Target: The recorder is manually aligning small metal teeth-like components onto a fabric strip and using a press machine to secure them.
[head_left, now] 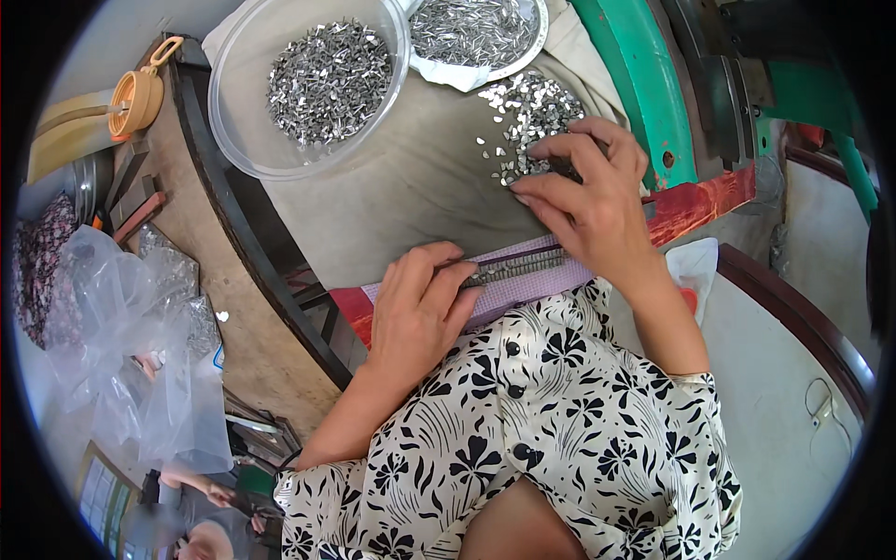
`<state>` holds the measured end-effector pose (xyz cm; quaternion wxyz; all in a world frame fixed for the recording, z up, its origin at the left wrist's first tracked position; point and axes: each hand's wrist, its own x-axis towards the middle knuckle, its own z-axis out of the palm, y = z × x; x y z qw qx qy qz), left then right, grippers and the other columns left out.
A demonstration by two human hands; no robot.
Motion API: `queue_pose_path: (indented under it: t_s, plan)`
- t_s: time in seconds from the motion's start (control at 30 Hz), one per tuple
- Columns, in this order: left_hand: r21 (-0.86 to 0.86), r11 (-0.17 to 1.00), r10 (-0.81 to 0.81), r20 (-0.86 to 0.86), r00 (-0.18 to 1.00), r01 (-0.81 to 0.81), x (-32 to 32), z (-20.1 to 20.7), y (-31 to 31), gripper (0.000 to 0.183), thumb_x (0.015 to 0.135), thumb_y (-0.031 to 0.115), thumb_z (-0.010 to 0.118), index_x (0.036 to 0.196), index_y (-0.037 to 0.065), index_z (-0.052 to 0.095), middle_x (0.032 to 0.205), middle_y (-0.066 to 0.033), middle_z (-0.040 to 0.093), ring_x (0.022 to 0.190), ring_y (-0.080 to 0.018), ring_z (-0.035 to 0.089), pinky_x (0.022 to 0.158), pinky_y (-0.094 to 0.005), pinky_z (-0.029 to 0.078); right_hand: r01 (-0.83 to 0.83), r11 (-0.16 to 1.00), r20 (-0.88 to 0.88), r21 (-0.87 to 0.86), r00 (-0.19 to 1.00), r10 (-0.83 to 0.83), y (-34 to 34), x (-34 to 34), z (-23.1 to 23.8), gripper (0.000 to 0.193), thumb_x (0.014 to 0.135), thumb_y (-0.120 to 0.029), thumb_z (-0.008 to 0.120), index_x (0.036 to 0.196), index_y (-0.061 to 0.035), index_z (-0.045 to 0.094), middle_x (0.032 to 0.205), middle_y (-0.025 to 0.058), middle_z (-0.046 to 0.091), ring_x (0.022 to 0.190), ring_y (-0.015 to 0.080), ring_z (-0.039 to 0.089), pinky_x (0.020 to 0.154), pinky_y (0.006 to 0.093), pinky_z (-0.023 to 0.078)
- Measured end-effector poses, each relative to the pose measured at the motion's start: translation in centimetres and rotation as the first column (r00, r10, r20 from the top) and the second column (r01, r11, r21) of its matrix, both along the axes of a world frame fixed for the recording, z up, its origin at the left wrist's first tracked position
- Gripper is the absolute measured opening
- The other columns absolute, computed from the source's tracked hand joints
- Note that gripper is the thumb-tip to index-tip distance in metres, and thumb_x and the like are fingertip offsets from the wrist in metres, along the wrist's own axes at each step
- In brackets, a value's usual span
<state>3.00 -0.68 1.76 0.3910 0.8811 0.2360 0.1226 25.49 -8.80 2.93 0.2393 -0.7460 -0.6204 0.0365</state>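
Note:
My left hand (418, 303) rests at the left end of a narrow strip lined with small metal pieces (523, 269), its fingers curled and the thumb closed in around that end. Under the strip lies a purple checked cloth (499, 306) at the near table edge. My right hand (597, 187) is over a loose pile of small, shiny flat metal pieces (537, 105). Its thumb and forefinger come together at the pile's near edge; anything between them is too small to make out.
A clear round tub (217, 117) of small metal pieces stands at the far left. Beside it is a white bowl (537, 47) of thin metal pins. A green machine frame (644, 84) borders the right. Plastic bags (140, 345) lie left; another person (210, 532) shows lower left.

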Motion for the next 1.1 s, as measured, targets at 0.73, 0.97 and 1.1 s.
queue_pose_path:
  t_s: [0.73, 0.97, 1.1]
  plan:
    - [-0.038, 0.999, 0.029, 0.012, 1.0, -0.029, 1.0, 0.6, -0.2, 0.019, 0.073, 0.008, 0.078, 0.089, 0.008, 0.068, 0.102, -0.0048, 0.063, 0.091, -0.0259, 0.058, 0.077, -0.0372, 0.043, -0.092, 0.986, 0.043, -0.14, 0.994, 0.099, 0.7, 0.4, 1.4, 0.018, 0.068, -0.015, 0.081, 0.083, -0.0148, 0.073, 0.095, -0.0032, 0.062, 0.112, 0.0263, 0.054, 0.097, 0.0453, 0.035]
    - [-0.031, 0.998, 0.063, 0.033, 0.997, -0.062, 1.1, 0.0, -0.2, 0.02, 0.072, 0.006, 0.079, 0.089, 0.008, 0.067, 0.1, -0.0054, 0.064, 0.091, -0.0258, 0.059, 0.077, -0.0369, 0.043, -0.058, 0.998, 0.019, -0.039, 0.998, 0.059, 0.2, -0.3, 0.9, 0.017, 0.067, -0.015, 0.081, 0.082, -0.0148, 0.071, 0.099, -0.0043, 0.064, 0.112, 0.0261, 0.053, 0.095, 0.0435, 0.032]
    - [-0.036, 0.998, 0.051, 0.032, 0.998, -0.049, 1.1, 0.1, -0.2, 0.022, 0.072, 0.007, 0.08, 0.09, 0.008, 0.067, 0.101, -0.0052, 0.064, 0.091, -0.0258, 0.059, 0.076, -0.0368, 0.042, -0.013, 0.999, -0.01, -0.034, 1.0, 0.013, -0.7, -0.9, 0.3, 0.017, 0.068, -0.014, 0.08, 0.083, -0.0162, 0.073, 0.102, -0.0048, 0.065, 0.113, 0.027, 0.053, 0.096, 0.0427, 0.03]
